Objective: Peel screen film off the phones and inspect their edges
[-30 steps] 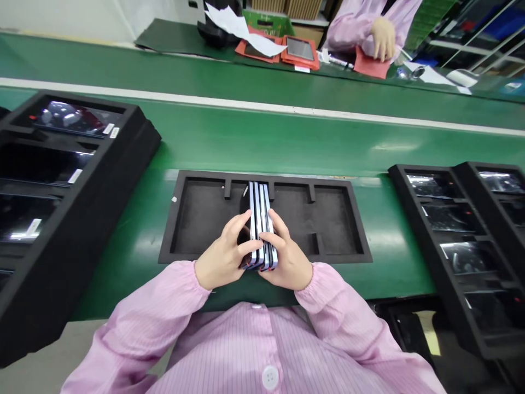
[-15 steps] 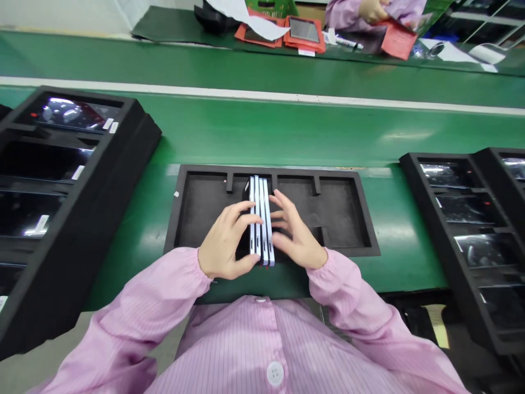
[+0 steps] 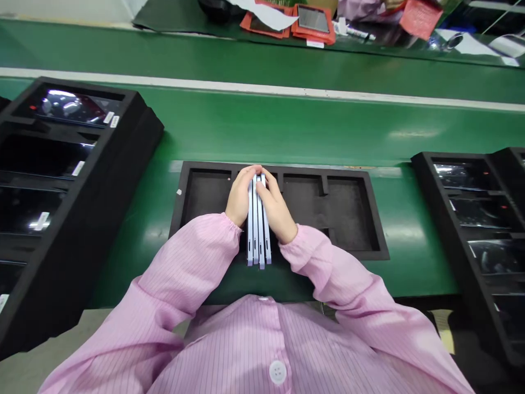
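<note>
Several slim phones with pale blue edges (image 3: 258, 230) stand on their long sides, pressed together, above the black foam tray (image 3: 379, 235). My left hand (image 3: 240, 195) wraps round the far left part of the stack. From the other side, my right hand (image 3: 276, 210) closes on it, with its thumb over the top edges. The fingertips of both hands meet at the far end. The near ends, with their small port slots, stick out toward me and fan slightly apart. Part of the tray behind the hands and phones is hidden.
Black foam racks holding dark-screened phones stand at the left (image 3: 102, 164) and right (image 3: 451, 219) of the green table (image 3: 287, 126). On the far shelf lie orange-framed devices (image 3: 314, 22), papers and a marker. Part of another person's sleeve (image 3: 356, 10) shows there.
Both hands have moved from the near and middle part of the stack to its far end and closed round it. The other person's hand is no longer clearly visible.
</note>
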The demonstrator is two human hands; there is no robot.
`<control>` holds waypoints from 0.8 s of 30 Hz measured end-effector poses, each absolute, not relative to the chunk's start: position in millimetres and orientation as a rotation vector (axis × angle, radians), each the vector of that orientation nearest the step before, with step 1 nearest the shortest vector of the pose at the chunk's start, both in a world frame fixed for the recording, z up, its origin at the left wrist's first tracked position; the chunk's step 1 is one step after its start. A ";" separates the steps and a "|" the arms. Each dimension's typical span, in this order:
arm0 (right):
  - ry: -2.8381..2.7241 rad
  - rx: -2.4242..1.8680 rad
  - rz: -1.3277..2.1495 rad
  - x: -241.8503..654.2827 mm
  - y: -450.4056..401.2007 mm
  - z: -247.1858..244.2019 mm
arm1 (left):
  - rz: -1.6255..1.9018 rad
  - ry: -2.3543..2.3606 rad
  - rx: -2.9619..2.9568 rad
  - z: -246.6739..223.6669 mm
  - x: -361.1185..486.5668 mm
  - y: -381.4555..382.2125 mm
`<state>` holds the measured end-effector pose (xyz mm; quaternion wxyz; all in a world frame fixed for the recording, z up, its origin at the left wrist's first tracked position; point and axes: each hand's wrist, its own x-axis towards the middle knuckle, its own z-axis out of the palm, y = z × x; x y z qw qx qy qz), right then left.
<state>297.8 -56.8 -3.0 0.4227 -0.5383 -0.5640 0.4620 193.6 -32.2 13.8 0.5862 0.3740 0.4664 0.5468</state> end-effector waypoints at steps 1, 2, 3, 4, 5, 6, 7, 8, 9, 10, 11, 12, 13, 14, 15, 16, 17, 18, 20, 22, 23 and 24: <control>-1.324 -1.307 1.185 293.6 -60.0 -5.2 | 1.279 1.087 0.870 14.6 192.8 -34.4; -1.251 -1.274 1.208 290.5 -63.4 -6.2 | 1.280 1.086 0.864 15.3 192.3 -36.5; -1.196 -1.252 1.231 288.4 -66.5 -6.0 | 1.280 1.088 0.862 15.9 192.2 -38.3; -1.158 -1.238 1.254 287.4 -69.2 -5.0 | 1.281 1.091 0.868 16.2 192.3 -39.9; -1.138 -1.233 1.273 287.2 -71.3 -3.4 | 1.284 1.094 0.879 16.5 192.6 -41.0; -1.132 -1.235 1.288 287.5 -72.8 -1.7 | 1.291 1.095 0.885 16.7 192.8 -41.9; -1.141 -1.240 1.300 288.1 -73.8 -0.1 | 1.297 1.096 0.885 17.1 193.1 -42.6; -1.158 -1.247 1.306 288.7 -74.6 1.2 | 1.301 1.100 0.879 17.6 193.1 -43.1; -1.178 -1.254 1.308 289.3 -75.3 2.1 | 1.301 1.109 0.870 18.3 193.1 -43.5; -1.195 -1.257 1.307 289.7 -76.0 2.7 | 1.297 1.122 0.862 19.1 193.0 -43.8; -1.202 -1.259 1.301 289.9 -76.7 3.1 | 1.292 1.138 0.859 20.1 192.9 -44.1; -1.202 -1.259 1.293 289.9 -77.4 3.5 | 1.287 1.156 0.865 21.1 192.7 -44.3; -1.198 -1.261 1.286 289.8 -78.2 3.9 | 1.283 1.172 0.875 22.1 192.6 -44.5; -1.195 -1.267 1.282 289.5 -78.8 4.4 | 1.281 1.184 0.879 22.9 192.5 -44.7; -1.195 -1.272 1.282 289.2 -79.4 5.1 | 1.279 1.189 0.875 23.6 192.5 -44.8; -1.195 -1.276 1.282 288.9 -79.8 5.9 | 1.278 1.189 0.864 24.0 192.5 -44.8; -1.193 -1.277 1.285 288.5 -80.1 6.9 | 1.280 1.185 0.850 24.1 192.6 -44.8; -1.182 -1.275 1.288 288.0 -80.3 7.9 | 1.283 1.176 0.835 24.0 192.6 -44.8; -1.125 -1.262 1.297 286.9 -80.6 10.1 | 1.289 1.155 0.811 23.3 192.8 -44.8; -1.044 -1.243 1.317 285.6 -80.9 12.4 | 1.292 1.134 0.788 22.7 193.0 -44.8; -1.008 -1.232 1.326 284.9 -81.0 13.4 | 1.290 1.124 0.772 22.5 193.1 -44.8; -0.979 -1.219 1.333 284.2 -81.1 14.2 | 1.289 1.116 0.750 22.4 193.2 -44.9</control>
